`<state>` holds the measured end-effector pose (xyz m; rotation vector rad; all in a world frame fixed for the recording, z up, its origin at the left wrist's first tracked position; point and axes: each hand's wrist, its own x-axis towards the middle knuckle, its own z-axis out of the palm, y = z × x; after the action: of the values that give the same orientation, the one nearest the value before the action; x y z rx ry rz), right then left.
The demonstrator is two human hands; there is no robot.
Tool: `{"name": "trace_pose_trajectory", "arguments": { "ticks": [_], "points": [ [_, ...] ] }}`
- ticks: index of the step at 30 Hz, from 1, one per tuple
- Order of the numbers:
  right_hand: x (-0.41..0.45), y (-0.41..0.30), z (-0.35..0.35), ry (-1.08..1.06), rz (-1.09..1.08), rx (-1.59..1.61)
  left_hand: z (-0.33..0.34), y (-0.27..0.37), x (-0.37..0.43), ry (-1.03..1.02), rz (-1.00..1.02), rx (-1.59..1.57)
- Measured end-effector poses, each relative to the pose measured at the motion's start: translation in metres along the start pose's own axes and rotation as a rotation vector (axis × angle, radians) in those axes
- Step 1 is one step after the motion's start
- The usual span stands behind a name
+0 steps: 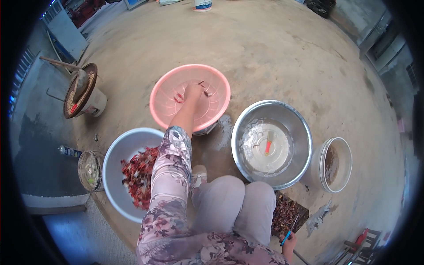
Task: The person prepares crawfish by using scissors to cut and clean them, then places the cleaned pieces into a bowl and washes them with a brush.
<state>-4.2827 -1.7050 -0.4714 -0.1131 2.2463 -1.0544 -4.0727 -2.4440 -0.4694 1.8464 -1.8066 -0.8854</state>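
Note:
My left hand [194, 92] reaches down into a pink plastic basin [159, 96]. Small dark red pieces, which look like crayfish [179, 98], lie around it on the basin's bottom. Whether the fingers grip one is hidden by the hand's back. Low at the right, my right hand [289, 241] holds scissors with blue handles [285, 238], blades pointing up and away from me. Below the blades is a dark box [302, 215] full of reddish-brown scraps [286, 210]. A grey-blue basin [114, 198] at my left holds a heap of red and whitish pieces [140, 177], partly covered by my sleeve.
A steel basin [303, 145] with shallow water holds a red-handled brush [268, 144]. Right of it stands a bucket of murky water [331, 165]. At left are a dirty tub [89, 172], a spray can [69, 151] and a woven tray [94, 74] on a white bucket [96, 102].

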Motion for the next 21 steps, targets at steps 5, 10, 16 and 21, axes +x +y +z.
{"name": "trace_pose_trajectory", "arguments": {
  "ticks": [5, 10, 16, 21],
  "points": [
    [0.011, 0.009, 0.003, 0.031, 0.127, -0.004, 0.032, 0.049, -0.009, -0.07, -0.18, 0.037],
    [0.024, -0.033, 0.019, -0.012, 0.143, -0.058, 0.065, 0.024, 0.008, 0.073, -0.101, 0.192],
    [0.035, -0.016, 0.018, -0.023, 0.059, -0.104, 0.039, -0.004, 0.034, -0.27, -0.291, -0.182],
    [0.04, 0.003, 0.018, 0.011, -0.031, -0.056, -0.03, 0.041, -0.007, -0.492, -0.315, -0.871]
  ]
}}
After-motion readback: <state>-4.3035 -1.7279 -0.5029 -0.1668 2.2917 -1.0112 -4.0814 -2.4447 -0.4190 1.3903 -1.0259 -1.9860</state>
